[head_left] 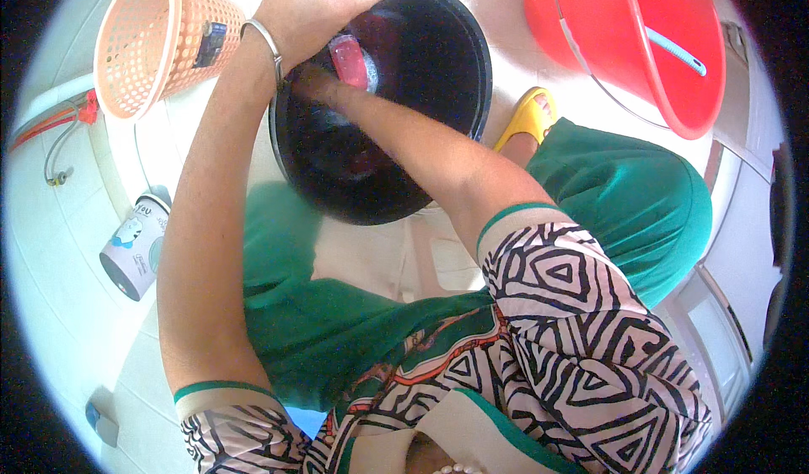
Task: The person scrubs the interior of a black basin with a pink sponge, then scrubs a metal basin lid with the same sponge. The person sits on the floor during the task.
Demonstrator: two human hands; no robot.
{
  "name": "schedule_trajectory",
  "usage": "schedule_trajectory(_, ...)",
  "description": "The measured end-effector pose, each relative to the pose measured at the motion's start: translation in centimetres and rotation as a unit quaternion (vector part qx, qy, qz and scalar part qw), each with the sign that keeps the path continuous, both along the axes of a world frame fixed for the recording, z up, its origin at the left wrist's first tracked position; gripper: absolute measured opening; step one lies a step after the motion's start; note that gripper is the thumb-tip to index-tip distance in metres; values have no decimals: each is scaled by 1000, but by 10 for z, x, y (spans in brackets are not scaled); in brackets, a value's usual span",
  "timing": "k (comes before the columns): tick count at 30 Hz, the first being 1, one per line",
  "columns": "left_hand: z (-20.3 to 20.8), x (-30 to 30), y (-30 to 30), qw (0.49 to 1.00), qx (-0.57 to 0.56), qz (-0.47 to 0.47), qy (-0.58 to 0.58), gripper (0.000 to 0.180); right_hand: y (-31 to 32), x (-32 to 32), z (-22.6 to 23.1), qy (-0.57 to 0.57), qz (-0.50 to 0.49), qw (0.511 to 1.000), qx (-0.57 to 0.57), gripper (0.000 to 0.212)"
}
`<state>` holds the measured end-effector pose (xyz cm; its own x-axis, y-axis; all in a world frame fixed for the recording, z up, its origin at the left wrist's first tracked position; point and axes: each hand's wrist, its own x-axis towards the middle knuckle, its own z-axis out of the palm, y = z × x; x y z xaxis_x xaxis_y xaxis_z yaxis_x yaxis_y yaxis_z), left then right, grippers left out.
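At upper centre, the left hand (305,6) grips the rim of a black bucket (434,57); inside, the right hand (313,85) is at a pink object (350,61), its grip too shadowed to tell.

Top centre, the left hand (310,10) sits at the rim of a black tub (447,61), the right hand (313,85) inside near a red-pink object (349,63).
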<state>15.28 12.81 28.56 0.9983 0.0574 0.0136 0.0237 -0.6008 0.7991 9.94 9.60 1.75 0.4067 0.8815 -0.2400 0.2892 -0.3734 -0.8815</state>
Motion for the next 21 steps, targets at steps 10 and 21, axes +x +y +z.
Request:
schedule_trajectory(10, -2, 2, 5, 999, -37, 6, 9, 26, -95, 5, 57, -210, 253, 939, -99, 27)
schedule_trajectory(21, 0, 1, -7, 998, -48, 25, 32, 25, -87, 77, 98, -355, 479, 762, -251, 62)
